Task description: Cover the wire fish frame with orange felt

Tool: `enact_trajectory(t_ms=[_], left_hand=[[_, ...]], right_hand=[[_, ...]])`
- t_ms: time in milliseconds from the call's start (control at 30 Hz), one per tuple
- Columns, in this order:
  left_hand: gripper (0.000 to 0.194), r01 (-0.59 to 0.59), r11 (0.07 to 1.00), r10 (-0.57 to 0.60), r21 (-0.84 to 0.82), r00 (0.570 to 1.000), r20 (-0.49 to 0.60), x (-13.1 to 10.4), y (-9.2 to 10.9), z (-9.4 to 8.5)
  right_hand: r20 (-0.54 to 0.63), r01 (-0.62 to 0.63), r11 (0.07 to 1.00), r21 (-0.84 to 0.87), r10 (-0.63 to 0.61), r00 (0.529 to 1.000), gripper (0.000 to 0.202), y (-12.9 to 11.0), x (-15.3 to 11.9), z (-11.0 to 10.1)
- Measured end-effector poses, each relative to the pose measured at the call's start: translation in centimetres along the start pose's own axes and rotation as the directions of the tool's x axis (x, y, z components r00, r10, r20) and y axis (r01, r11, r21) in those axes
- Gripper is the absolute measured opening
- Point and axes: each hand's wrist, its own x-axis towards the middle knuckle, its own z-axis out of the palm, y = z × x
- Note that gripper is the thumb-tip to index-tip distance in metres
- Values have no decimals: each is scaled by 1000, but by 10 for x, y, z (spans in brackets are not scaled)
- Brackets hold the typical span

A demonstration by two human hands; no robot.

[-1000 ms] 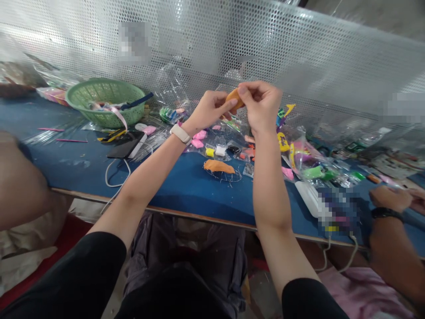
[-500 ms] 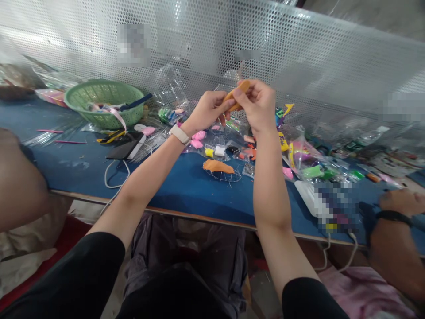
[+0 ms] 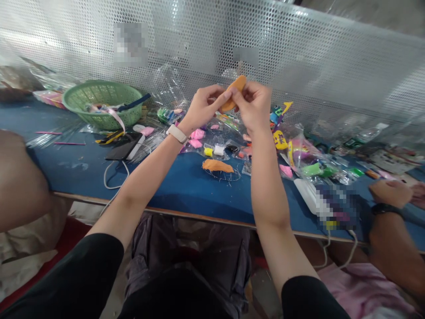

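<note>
Between my two hands, raised above the table, is a flattened piece of orange modelling clay [image 3: 238, 84]. My left hand [image 3: 206, 105] pinches its lower left side with the thumb on top. On the right side my right hand [image 3: 254, 104] grips it, thumb pressed on its face and fingers curled behind. Below, on the blue table [image 3: 186, 186], lies a wire mesh frame [image 3: 229, 175] with orange clay [image 3: 217, 166] covering its upper part. Small packets of yellow clay [image 3: 208, 152], white clay [image 3: 219, 149] and black clay [image 3: 231, 148] lie behind it.
A green basket [image 3: 102, 84] stands at the left, with a phone [image 3: 124, 147] and its cable in front. Plastic bags with coloured clay [image 3: 312, 169] and a white device [image 3: 305, 195] lie at the right. Another person's hand [image 3: 390, 192] rests there. A perforated metal screen [image 3: 199, 40] stands behind.
The orange clay piece has tilted so more of its flat face shows. Both my hands have shifted slightly left. The other person's hand at the right has moved a little left.
</note>
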Motion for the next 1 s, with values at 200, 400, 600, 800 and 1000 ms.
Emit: enact_trajectory(t_ms=[200, 400, 600, 800, 1000], left_hand=[[57, -38, 998, 41, 54, 998, -52, 5, -10, -7], [62, -38, 988, 68, 149, 977, -203, 10, -22, -11], [79, -91, 974, 113, 206, 989, -94, 7, -7, -20], [64, -87, 979, 100, 184, 993, -59, 7, -7, -23], [52, -73, 983, 101, 170, 981, -167, 7, -8, -15]], right_hand=[[-97, -59, 997, 48, 63, 993, 95, 2, -3, 0], [-4, -29, 999, 44, 29, 1000, 84, 19, 0, 0], [37, -28, 999, 29, 27, 999, 74, 27, 0, -5], [139, -64, 998, 30, 59, 989, 80, 12, -7, -10], [140, -110, 992, 62, 101, 985, 84, -2, -13, 6]])
